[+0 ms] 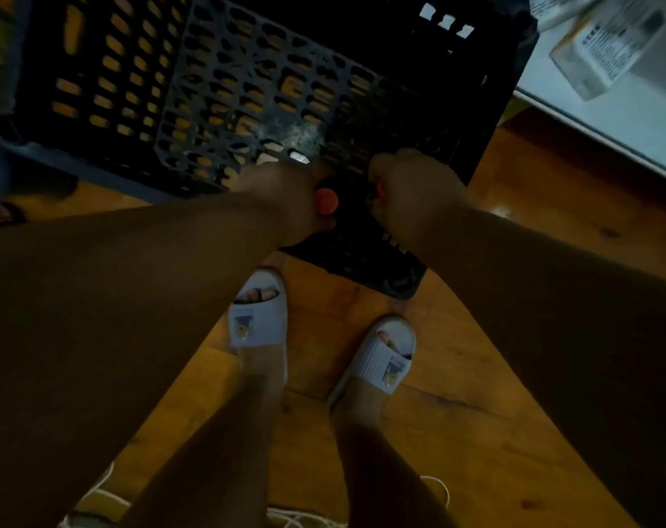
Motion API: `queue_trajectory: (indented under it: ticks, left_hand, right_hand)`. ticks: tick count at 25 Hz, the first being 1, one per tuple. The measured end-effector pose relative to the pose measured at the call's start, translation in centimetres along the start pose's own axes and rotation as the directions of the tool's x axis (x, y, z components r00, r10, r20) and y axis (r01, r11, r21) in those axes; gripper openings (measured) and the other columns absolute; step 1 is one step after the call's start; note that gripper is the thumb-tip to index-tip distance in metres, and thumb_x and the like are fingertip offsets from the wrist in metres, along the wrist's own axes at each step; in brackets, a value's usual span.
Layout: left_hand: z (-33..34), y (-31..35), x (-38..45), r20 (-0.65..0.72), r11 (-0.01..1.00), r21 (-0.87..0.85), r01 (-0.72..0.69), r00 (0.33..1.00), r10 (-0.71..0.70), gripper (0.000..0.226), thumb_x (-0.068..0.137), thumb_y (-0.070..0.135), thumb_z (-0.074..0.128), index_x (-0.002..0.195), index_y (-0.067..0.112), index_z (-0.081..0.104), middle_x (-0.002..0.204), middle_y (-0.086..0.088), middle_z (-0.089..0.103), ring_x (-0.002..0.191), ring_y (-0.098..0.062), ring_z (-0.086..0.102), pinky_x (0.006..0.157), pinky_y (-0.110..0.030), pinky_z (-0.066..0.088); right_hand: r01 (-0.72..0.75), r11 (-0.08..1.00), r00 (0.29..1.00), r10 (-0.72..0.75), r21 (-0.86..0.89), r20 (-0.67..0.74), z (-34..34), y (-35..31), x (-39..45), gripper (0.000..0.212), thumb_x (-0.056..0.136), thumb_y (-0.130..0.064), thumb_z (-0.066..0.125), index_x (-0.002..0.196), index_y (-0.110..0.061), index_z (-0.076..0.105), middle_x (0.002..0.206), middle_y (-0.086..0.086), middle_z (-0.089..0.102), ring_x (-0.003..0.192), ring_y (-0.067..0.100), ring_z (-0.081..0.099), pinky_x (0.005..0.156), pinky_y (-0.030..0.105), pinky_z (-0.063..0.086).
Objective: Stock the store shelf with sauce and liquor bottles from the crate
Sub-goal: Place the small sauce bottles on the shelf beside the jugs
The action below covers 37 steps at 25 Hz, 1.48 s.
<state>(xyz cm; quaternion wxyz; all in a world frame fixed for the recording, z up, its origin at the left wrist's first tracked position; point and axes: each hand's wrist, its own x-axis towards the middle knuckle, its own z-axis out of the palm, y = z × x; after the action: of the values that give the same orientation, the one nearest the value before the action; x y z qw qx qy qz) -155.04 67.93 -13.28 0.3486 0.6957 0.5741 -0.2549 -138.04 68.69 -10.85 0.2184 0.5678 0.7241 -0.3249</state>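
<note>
Where the black crate meets the wooden floor, two dark bottles sit at its near corner, each under a hand. The left hand holds its grip around the red-capped bottle; the right hand curls its grip on another bottle, mostly hidden. White slippers stand just below.

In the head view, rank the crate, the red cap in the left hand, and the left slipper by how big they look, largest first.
1. Crate: fills most of the upper frame.
2. Left slipper: far smaller.
3. Red cap: smallest, in the left hand.
The cap sits nearer the camera than the slipper, yet looks smaller.
</note>
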Motion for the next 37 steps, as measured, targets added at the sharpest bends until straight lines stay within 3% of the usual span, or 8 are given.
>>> queue_trajectory:
  ticks: [4,10,17,23,26,29,33,37]
  left_hand:
    - [-0.1,-0.7,1.6,-0.047,0.931,-0.362,0.056,0.996,-0.079,0.049,0.087,0.056,0.062,0.124,0.025,0.058,0.120,-0.007,0.061,0.095,-0.025,0.057,0.078,-0.036,0.048]
    - [-6.4,0.0,-8.6,-0.332,0.676,-0.727,-0.124,0.924,-0.188,0.023,0.091,0.030,0.067,0.110,0.022,0.058,0.107,0.003,0.056,0.102,-0.022,0.056,0.090,-0.041,0.049]
    - [-21.8,4.2,-29.9,-0.537,0.613,-0.738,-0.282,0.795,-0.281,0.021,0.092,0.023,0.065,0.108,0.011,0.059,0.100,0.001,0.061,0.096,-0.016,0.058,0.086,-0.032,0.049]
    - [-31.6,7.9,-44.5,-0.693,0.533,-0.701,-0.473,0.630,-0.352,0.020,0.088,0.034,0.068,0.097,0.017,0.062,0.087,0.007,0.064,0.083,-0.007,0.060,0.075,-0.022,0.047]
    - [-35.3,9.0,-48.4,-0.719,0.520,-0.678,-0.519,0.614,-0.325,0.019,0.082,0.033,0.069,0.086,0.015,0.063,0.081,-0.001,0.066,0.079,-0.019,0.062,0.076,-0.033,0.052]
    - [-37.9,11.0,-51.8,-0.763,0.510,-0.616,-0.600,0.615,-0.199,0.023,0.077,0.033,0.065,0.073,0.010,0.064,0.070,-0.008,0.067,0.067,-0.021,0.062,0.067,-0.032,0.051]
    - [-39.9,17.6,-55.9,-0.746,0.445,-0.580,-0.683,0.664,0.047,0.022,0.068,0.024,0.063,0.060,0.004,0.057,0.051,-0.012,0.058,0.045,-0.018,0.052,0.049,-0.022,0.043]
    - [-40.0,27.9,-58.0,-0.748,0.353,-0.529,-0.772,0.621,0.235,0.024,0.064,0.020,0.063,0.050,0.004,0.052,0.046,-0.020,0.054,0.044,-0.028,0.052,0.052,-0.034,0.046]
  right_hand:
    - [-0.082,0.982,0.997,0.078,0.171,0.025,-0.2,-0.1,2.1,0.022,0.095,-0.013,0.061,0.115,-0.014,0.053,0.116,0.012,0.057,0.091,0.027,0.053,0.072,0.033,0.039]
    - [-0.081,0.912,0.975,0.157,0.401,-0.160,-6.6,-3.5,-6.2,0.023,0.093,-0.019,0.062,0.115,-0.013,0.060,0.110,0.010,0.063,0.096,0.027,0.059,0.080,0.040,0.053]
    - [0.053,0.777,0.914,0.216,0.627,-0.345,-24.2,-9.9,-25.8,0.029,0.088,-0.036,0.070,0.105,-0.015,0.061,0.095,-0.001,0.056,0.090,0.017,0.055,0.077,0.031,0.044]
    - [0.296,0.597,0.692,0.404,0.745,-0.599,-36.0,-14.6,-39.8,0.031,0.093,-0.045,0.060,0.079,-0.018,0.052,0.068,-0.012,0.050,0.059,-0.002,0.046,0.056,0.016,0.035]
    - [0.462,0.328,0.617,0.548,0.824,-0.565,-39.1,-16.8,-44.1,0.041,0.091,-0.049,0.061,0.070,-0.018,0.046,0.057,-0.011,0.050,0.052,0.001,0.047,0.060,0.022,0.041]
    - [0.623,-0.036,0.644,0.590,0.781,-0.487,-39.9,-17.5,-47.8,0.037,0.091,-0.037,0.066,0.073,-0.010,0.048,0.058,0.011,0.049,0.050,0.022,0.052,0.055,0.033,0.049]
    - [0.666,-0.024,0.569,0.663,0.746,-0.487,-40.1,-14.1,-54.4,0.037,0.084,-0.019,0.069,0.057,-0.017,0.044,0.048,0.010,0.045,0.041,0.023,0.042,0.050,0.035,0.042]
    - [0.778,0.006,0.450,0.693,0.628,-0.563,-39.8,-6.6,-62.3,0.029,0.080,-0.011,0.061,0.058,-0.016,0.043,0.046,0.010,0.041,0.036,0.022,0.040,0.048,0.035,0.039]
